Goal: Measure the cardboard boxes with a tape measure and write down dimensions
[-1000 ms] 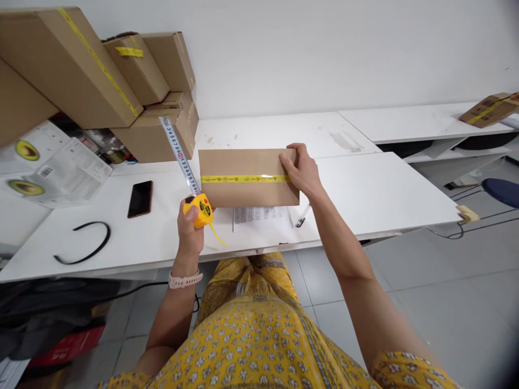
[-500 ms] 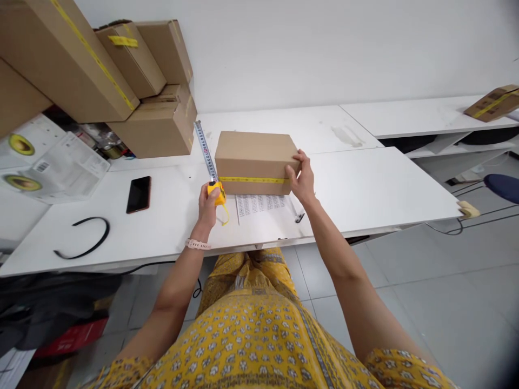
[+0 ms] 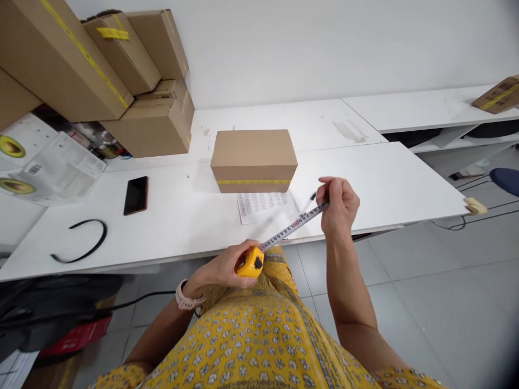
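My left hand [image 3: 221, 268] grips a yellow tape measure [image 3: 250, 262] at the table's near edge, over my lap. Its white blade [image 3: 292, 227] runs up and to the right to my right hand [image 3: 338, 206], which pinches the blade's end. A brown cardboard box [image 3: 254, 159] with a yellow tape stripe stands alone on the white table [image 3: 170, 221], beyond both hands. A printed paper sheet [image 3: 263, 205] lies in front of the box, with a pen [image 3: 312, 196] beside my right hand.
A black phone [image 3: 135, 195] and a black curved band [image 3: 81, 243] lie at the left. Stacked cardboard boxes [image 3: 101, 70] and printed papers [image 3: 48, 167] fill the far left. Another box [image 3: 497, 96] sits on a shelf at the far right. A blue stool [image 3: 505, 180] stands at right.
Both hands have left the box and drawn back toward me. The tape measure came down from the box's left side, and my right hand now holds the blade's end.
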The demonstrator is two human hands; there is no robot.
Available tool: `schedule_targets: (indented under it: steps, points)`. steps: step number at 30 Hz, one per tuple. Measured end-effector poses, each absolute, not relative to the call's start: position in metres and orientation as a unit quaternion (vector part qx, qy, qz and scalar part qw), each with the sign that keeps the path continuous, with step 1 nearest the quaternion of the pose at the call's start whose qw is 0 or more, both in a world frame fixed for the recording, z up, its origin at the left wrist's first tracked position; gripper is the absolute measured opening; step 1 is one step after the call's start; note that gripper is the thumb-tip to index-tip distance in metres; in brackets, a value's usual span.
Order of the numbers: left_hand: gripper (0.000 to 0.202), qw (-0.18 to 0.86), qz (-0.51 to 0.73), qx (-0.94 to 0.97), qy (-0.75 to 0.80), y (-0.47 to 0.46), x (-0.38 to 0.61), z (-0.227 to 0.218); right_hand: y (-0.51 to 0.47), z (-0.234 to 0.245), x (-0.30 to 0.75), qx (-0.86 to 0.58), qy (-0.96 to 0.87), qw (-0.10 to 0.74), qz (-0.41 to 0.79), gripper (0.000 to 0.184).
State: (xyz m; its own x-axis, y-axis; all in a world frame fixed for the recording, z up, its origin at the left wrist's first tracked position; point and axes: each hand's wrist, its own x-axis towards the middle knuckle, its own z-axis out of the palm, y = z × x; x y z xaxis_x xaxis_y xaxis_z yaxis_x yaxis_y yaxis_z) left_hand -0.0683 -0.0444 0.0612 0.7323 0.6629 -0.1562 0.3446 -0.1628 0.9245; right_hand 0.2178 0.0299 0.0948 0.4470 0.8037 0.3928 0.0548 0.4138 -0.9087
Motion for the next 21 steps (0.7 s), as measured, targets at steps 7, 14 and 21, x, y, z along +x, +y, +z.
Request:
schedule_targets:
  steps: [7,14,21]
  points:
    - [0.091,0.612,0.180,0.681,0.359,-0.047,-0.046,0.042,-0.022,0.031,0.173,-0.595,-0.427,0.640,0.234,0.043]
    - [0.065,0.498,0.351,0.681,0.406,-0.012,-0.040,0.047,-0.010,-0.002,0.167,-0.592,-0.573,0.558,0.100,0.033]
    - [0.072,0.129,0.515,0.692,0.489,0.094,-0.052,0.108,0.053,-0.039,0.235,-0.798,-0.492,0.348,0.015,0.041]
